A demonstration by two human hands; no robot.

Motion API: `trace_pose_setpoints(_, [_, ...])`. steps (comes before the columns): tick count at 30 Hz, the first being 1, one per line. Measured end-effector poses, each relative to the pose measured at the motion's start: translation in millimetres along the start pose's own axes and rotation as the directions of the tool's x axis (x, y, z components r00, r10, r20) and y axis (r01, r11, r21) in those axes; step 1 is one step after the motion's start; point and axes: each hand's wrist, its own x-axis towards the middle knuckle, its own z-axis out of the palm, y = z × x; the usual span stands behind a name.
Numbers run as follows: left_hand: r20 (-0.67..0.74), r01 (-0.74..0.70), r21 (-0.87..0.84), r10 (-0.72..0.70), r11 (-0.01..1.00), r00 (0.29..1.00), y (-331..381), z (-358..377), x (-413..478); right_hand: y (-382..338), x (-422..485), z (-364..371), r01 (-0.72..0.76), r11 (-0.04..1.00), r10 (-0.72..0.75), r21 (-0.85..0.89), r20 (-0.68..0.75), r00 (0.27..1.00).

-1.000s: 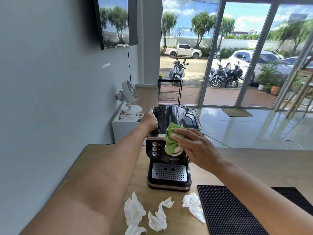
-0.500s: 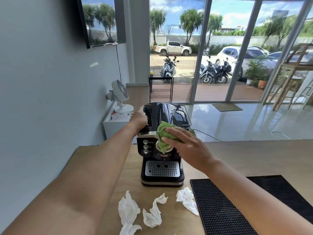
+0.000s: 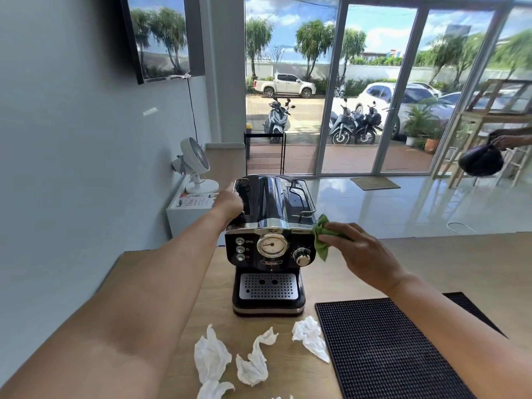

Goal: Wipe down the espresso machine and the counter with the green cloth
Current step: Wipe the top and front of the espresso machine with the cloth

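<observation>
My right hand (image 3: 362, 251) pinches the green cloth (image 3: 322, 240) against the right edge of the espresso machine (image 3: 270, 226). I judge the machine only partly wiped and the counter (image 3: 403, 269), strewn with crumpled tissues (image 3: 211, 355), not yet begun. My left hand (image 3: 230, 201) steadies the machine's top left corner, but its fingers are hidden, so I cannot tell that grip.

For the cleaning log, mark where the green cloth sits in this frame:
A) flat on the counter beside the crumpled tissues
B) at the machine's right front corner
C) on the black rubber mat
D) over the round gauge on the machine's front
B: the right hand holds the green cloth against the right front corner of the espresso machine, leaving the round gauge uncovered.
</observation>
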Motion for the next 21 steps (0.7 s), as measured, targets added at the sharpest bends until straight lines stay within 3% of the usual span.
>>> trace_pose_setpoints(2, [-0.019, 0.002, -0.03, -0.002, 1.0, 1.0, 1, 0, 0, 2, 9, -14, -0.198, 0.961, 0.212, 0.194, -0.056, 0.976])
trace_pose_setpoints(5, [-0.044, 0.009, -0.013, -0.01, 1.0, 0.999, 2, 1, -2, -2, 52, -39, -0.429, 0.72, 0.575, 0.545, -0.123, 0.809])
trace_pose_setpoints(7, [-0.048, 0.035, -0.012, -0.035, 0.999, 0.998, 3, 1, -2, -4, 93, -44, -0.463, 0.594, 0.658, 0.658, -0.066, 0.75])
trace_pose_setpoints(11, [-0.023, 0.044, -0.025, -0.045, 0.999, 0.999, 3, 1, -5, -18, 168, -31, -0.583, 0.465, 0.628, 0.667, 0.216, 0.747])
trace_pose_setpoints(13, [-0.015, 0.041, -0.03, -0.041, 0.999, 0.999, 1, 0, -5, -32, 189, -6, -0.675, 0.506, 0.492, 0.536, 0.464, 0.737])
trace_pose_setpoints(15, [-0.024, 0.046, -0.013, -0.047, 0.999, 0.999, 2, -1, -6, -40, 193, 26, -0.683, 0.68, 0.397, 0.267, 0.649, 0.649])
trace_pose_setpoints(17, [-0.032, 0.034, -0.013, -0.034, 0.999, 0.999, 0, -2, -3, -47, 190, 44, -0.603, 0.796, 0.425, 0.044, 0.669, 0.61])
trace_pose_setpoints(21, [-0.005, 0.021, -0.02, -0.021, 1.0, 1.0, -1, -2, -3, -51, 175, 30, -0.414, 0.909, 0.265, 0.053, 0.692, 0.671])
